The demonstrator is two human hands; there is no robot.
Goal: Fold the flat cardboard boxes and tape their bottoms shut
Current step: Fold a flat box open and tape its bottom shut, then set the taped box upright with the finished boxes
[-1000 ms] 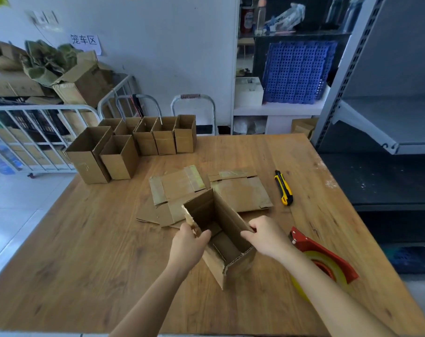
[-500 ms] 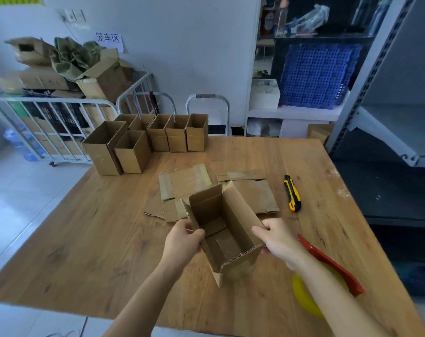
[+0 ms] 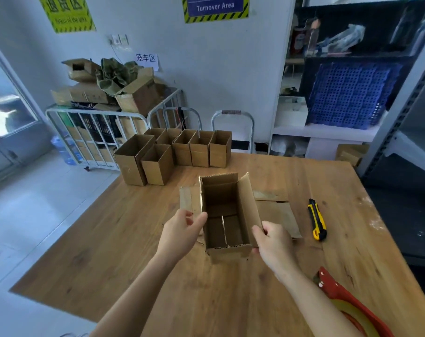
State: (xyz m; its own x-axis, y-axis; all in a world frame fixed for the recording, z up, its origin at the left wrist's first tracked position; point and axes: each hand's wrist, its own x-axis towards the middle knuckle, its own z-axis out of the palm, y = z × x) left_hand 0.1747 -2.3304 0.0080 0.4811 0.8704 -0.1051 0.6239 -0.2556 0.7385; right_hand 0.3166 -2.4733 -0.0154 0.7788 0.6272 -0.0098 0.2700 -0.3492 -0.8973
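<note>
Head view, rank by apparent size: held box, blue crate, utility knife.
Largest, too close to call: blue crate and held box; the crate stands farther back, so nearness skews it.
Smallest: utility knife.

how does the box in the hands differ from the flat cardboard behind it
The held box is opened up, flaps folded across its bottom; the flat cardboard lies collapsed on the table. The left hand and right hand grip the held box; none holds the flat cardboard. Both are brown.
</note>
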